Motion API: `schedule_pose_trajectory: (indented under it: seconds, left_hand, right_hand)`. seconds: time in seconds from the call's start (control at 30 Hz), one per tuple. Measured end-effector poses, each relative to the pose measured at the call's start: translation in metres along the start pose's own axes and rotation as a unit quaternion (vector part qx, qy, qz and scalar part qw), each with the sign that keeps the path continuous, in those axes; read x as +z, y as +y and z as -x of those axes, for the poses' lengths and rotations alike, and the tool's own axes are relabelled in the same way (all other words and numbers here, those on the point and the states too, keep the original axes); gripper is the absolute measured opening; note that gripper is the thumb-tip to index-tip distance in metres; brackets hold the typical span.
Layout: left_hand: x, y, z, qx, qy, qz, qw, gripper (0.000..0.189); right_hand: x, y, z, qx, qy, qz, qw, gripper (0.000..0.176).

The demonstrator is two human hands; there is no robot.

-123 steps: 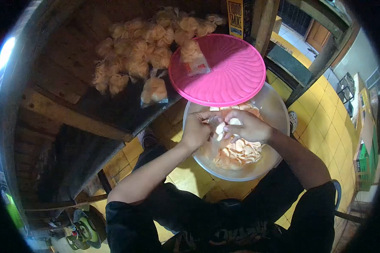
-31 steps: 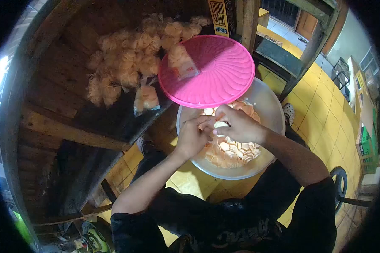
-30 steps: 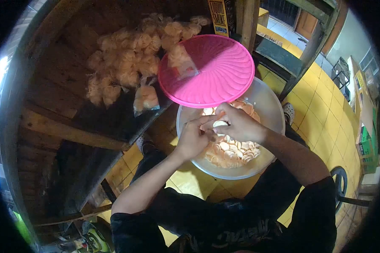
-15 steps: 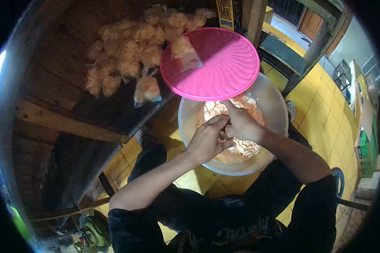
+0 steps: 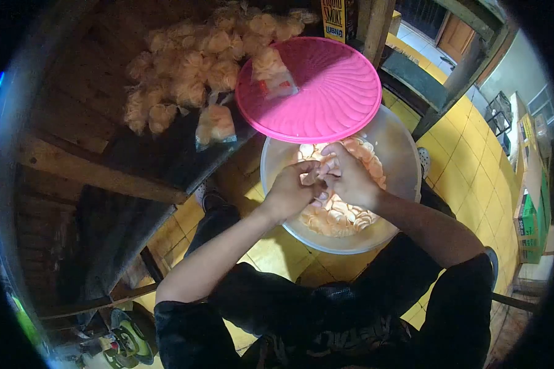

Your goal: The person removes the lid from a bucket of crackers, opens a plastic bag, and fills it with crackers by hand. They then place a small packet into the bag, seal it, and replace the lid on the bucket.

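Both hands meet over a large whitish tub [image 5: 402,160] that holds a heap of thin, round, pale orange crackers [image 5: 345,220]. My left hand [image 5: 292,192] reaches in from the left, its fingers bent and pinched close to the other hand. My right hand [image 5: 354,181] comes from the right with curled fingers, its thumb pointing up and away. Small pale pieces show between the two hands, but I cannot make out what the fingers grip. A pink ridged lid [image 5: 329,92] rests across the tub's far rim, and on it lies a clear bag of crackers [image 5: 274,71].
Many filled bags of crackers [image 5: 191,71] are piled on the dark wooden surface at left, with one bag [image 5: 215,125] near its edge. A liquid smoke box [image 5: 337,18] stands behind the lid. Wooden posts [image 5: 375,37] rise beyond. Yellow tiles [image 5: 468,160] cover the floor.
My hands have shifted slightly up within the tub, and the left fingers have drawn in from a more spread pose. The lid and bags stay where they were.
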State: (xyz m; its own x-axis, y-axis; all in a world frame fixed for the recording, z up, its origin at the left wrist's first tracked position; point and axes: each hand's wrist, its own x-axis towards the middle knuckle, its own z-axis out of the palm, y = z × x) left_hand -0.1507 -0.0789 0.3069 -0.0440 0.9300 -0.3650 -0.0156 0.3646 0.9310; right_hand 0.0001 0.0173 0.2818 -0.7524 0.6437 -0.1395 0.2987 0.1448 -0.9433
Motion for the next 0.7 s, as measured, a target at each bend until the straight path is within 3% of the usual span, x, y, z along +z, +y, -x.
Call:
schedule_pose_trajectory:
  seconds: [0.03,0.17,0.2,0.23,0.27,0.33,0.4,0.47,0.5,0.57,0.6,0.67,0.7]
  left_hand:
    - [0.002,0.005,0.002,-0.008,0.001,0.099,0.995,0.046]
    - [-0.01,0.002,-0.002,-0.039,-0.018,0.135,0.99,0.045]
    - [-0.017,-0.004,-0.004,0.022,-0.003,-0.072,0.997,0.041]
    - [-0.02,0.001,-0.002,0.082,0.013,-0.275,0.958,0.037]
    - [-0.023,0.005,0.002,0.082,0.013,-0.274,0.958,0.037]
    - [-0.026,0.017,0.012,0.057,0.105,-0.467,0.876,0.034]
    - [-0.032,0.015,0.01,0.041,0.109,-0.433,0.894,0.032]
    - [-0.033,0.009,0.008,0.15,0.158,-0.507,0.834,0.029]
    - [-0.03,0.01,0.009,0.151,0.156,-0.508,0.834,0.029]
    - [-0.019,0.018,0.012,0.092,0.18,-0.499,0.843,0.029]
    - [-0.018,0.018,0.012,0.091,0.18,-0.5,0.842,0.029]
    - [-0.02,0.017,0.011,0.142,0.169,-0.496,0.84,0.021]
    - [-0.022,0.016,0.011,0.141,0.169,-0.497,0.84,0.021]
  right_hand:
    - [0.003,-0.006,0.004,0.005,0.001,0.009,1.0,0.055]
    - [0.012,-0.01,0.006,-0.06,-0.02,-0.049,0.997,0.044]
    - [0.01,-0.009,0.005,-0.059,-0.02,-0.048,0.997,0.044]
    - [0.008,-0.006,0.002,-0.107,-0.022,-0.003,0.994,0.046]
    - [0.007,-0.004,0.0,-0.156,-0.023,0.04,0.987,0.048]
    - [0.006,0.001,0.002,-0.119,-0.031,0.084,0.989,0.048]
    - [0.006,0.006,0.0,-0.085,-0.038,0.128,0.987,0.048]
    - [0.008,0.019,-0.006,-0.001,-0.305,0.329,0.894,0.04]
    - [0.014,0.04,-0.005,0.001,-0.304,0.328,0.894,0.04]
    - [0.032,0.074,0.004,-0.139,-0.257,0.388,0.874,0.047]
    - [0.035,0.079,0.01,-0.14,-0.257,0.387,0.875,0.047]
    - [0.038,0.06,0.02,-0.024,-0.338,0.4,0.852,0.037]
    - [0.034,0.059,0.02,-0.063,-0.381,0.415,0.824,0.025]
